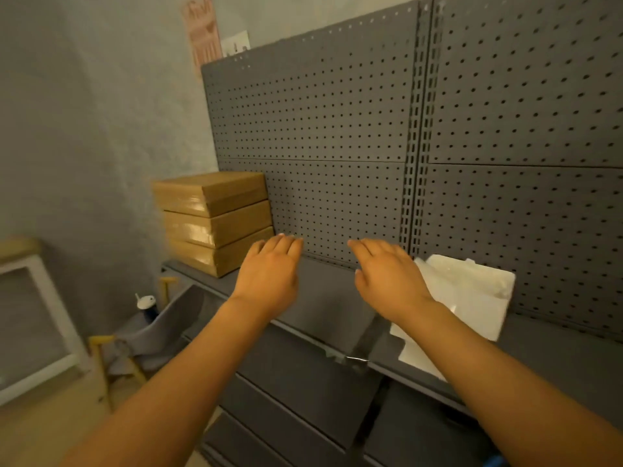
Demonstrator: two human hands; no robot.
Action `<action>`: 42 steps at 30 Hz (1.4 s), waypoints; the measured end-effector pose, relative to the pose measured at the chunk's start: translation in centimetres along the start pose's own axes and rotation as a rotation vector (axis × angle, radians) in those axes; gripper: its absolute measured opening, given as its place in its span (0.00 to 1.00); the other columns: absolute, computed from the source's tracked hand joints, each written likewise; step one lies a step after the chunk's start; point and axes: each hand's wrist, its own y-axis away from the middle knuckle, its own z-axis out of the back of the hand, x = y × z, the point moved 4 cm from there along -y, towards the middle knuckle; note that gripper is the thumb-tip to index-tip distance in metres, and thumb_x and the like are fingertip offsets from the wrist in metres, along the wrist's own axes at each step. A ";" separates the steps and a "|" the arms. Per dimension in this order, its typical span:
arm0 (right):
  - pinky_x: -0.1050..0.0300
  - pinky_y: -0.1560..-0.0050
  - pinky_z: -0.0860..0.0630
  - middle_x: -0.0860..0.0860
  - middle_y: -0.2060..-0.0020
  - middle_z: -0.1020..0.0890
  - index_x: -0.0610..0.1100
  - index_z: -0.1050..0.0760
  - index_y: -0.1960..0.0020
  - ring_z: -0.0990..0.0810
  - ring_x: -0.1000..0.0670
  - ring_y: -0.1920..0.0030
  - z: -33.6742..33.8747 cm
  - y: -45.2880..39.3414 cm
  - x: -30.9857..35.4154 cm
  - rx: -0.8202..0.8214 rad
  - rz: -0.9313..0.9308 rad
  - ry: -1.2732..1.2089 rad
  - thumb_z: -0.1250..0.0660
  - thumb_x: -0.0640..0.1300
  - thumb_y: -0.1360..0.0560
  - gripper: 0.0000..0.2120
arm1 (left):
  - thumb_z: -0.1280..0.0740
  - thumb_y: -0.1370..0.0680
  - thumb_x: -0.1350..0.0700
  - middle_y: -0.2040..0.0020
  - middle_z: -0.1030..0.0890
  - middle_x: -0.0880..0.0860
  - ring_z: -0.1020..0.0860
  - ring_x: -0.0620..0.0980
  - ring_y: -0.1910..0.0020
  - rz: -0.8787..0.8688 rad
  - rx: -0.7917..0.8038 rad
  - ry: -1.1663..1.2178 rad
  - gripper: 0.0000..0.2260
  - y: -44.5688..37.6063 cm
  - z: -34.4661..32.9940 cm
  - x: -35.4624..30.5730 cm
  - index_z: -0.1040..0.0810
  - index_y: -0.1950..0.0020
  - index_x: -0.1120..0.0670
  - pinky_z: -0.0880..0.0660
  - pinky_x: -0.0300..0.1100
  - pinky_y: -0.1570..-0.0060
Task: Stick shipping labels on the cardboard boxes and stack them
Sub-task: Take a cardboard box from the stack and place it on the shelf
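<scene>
Head view is tilted and softened by blur, so fine detail is lost; three cardboard boxes (pixel 212 222) are seen stacked at the far left end of the dark grey shelf (pixel 323 305), against the pegboard back panel (pixel 337 146); whether labels are stuck on them cannot be told, only a glossy sheen of tape on their front faces. Both bare forearms are stretched forward over the shelf; the left hand (pixel 269 271) is held flat, palm down, fingers straight and together, grasping nothing, just right of the box stack and apart from it; the right hand (pixel 387 278) is likewise spread loose with fingers extended, nothing held. A pile of white label sheets (pixel 472 298) is lying on the shelf to the right, partly hidden behind the right wrist and forearm; any print on them is too washed out to read. Below the shelf, grey drawer fronts (pixel 303 382) are seen, cut off by the lower edge. At lower left a white-lidded cup (pixel 145 305) and a yellow-legged chair (pixel 111 358) are only dimly made out; a pink wall sign (pixel 202 32) is unreadable.
</scene>
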 end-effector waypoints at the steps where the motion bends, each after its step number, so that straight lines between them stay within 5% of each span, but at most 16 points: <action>1: 0.54 0.29 0.43 0.51 0.28 0.34 0.47 0.44 0.24 0.37 0.48 0.29 -0.7 -1.2 1.4 0.005 0.020 -0.014 0.45 0.44 0.20 0.25 | 0.43 0.23 0.58 0.25 0.37 0.52 0.41 0.52 0.25 0.016 -0.002 -0.004 0.27 0.2 -0.2 1.7 0.42 0.24 0.53 0.42 0.49 0.29; 9: 0.55 0.30 0.40 0.51 0.30 0.32 0.47 0.43 0.24 0.35 0.49 0.30 -5.6 -10.5 8.9 -0.002 0.127 -0.068 0.45 0.45 0.20 0.25 | 0.43 0.22 0.56 0.24 0.39 0.51 0.43 0.51 0.25 0.162 -0.033 0.013 0.26 -0.4 -2.6 13.0 0.43 0.24 0.53 0.44 0.47 0.28; 20: 0.51 0.32 0.36 0.50 0.29 0.33 0.47 0.42 0.25 0.34 0.47 0.30 -11.6 -25.6 11.4 -0.018 0.094 -0.184 0.44 0.48 0.20 0.25 | 0.40 0.22 0.57 0.28 0.32 0.52 0.31 0.54 0.32 0.315 -0.154 0.123 0.22 -8.7 -6.9 25.2 0.36 0.27 0.52 0.33 0.48 0.35; 25: 0.48 0.34 0.32 0.48 0.29 0.33 0.47 0.41 0.25 0.34 0.46 0.31 -13.6 -31.7 13.0 0.015 -0.016 -0.458 0.42 0.50 0.21 0.25 | 0.40 0.21 0.56 0.30 0.30 0.53 0.30 0.54 0.33 0.364 -0.279 0.259 0.21 -11.7 -8.2 30.8 0.35 0.28 0.53 0.32 0.47 0.36; 30: 0.55 0.41 0.32 0.45 0.31 0.33 0.45 0.41 0.26 0.29 0.45 0.36 -15.4 -35.7 14.9 0.035 -0.168 -0.679 0.42 0.52 0.20 0.26 | 0.40 0.21 0.57 0.31 0.29 0.53 0.28 0.51 0.37 0.465 -0.405 0.549 0.18 -14.3 -9.3 36.4 0.32 0.30 0.53 0.33 0.41 0.42; 33: 0.52 0.37 0.34 0.44 0.28 0.37 0.44 0.44 0.24 0.33 0.43 0.31 -16.1 -37.5 15.7 0.045 -0.272 -0.760 0.44 0.55 0.20 0.29 | 0.40 0.20 0.56 0.31 0.30 0.53 0.30 0.52 0.34 0.517 -0.449 0.655 0.18 -16.1 -10.1 39.8 0.32 0.30 0.54 0.36 0.39 0.40; 39: 0.43 0.28 0.39 0.44 0.24 0.43 0.45 0.50 0.22 0.42 0.40 0.26 -17.0 -40.9 17.9 0.044 -0.501 -0.828 0.46 0.66 0.24 0.38 | 0.36 0.23 0.51 0.31 0.30 0.57 0.30 0.58 0.33 0.723 -0.312 0.878 0.24 -20.6 -13.7 47.7 0.35 0.28 0.54 0.33 0.50 0.35; 42: 0.40 0.30 0.37 0.44 0.26 0.38 0.45 0.47 0.23 0.38 0.39 0.28 -17.9 -42.2 18.8 0.074 -0.604 -0.876 0.45 0.73 0.31 0.46 | 0.34 0.24 0.50 0.32 0.30 0.57 0.28 0.57 0.36 0.788 -0.239 1.033 0.27 -22.2 -15.8 50.1 0.37 0.27 0.56 0.32 0.47 0.37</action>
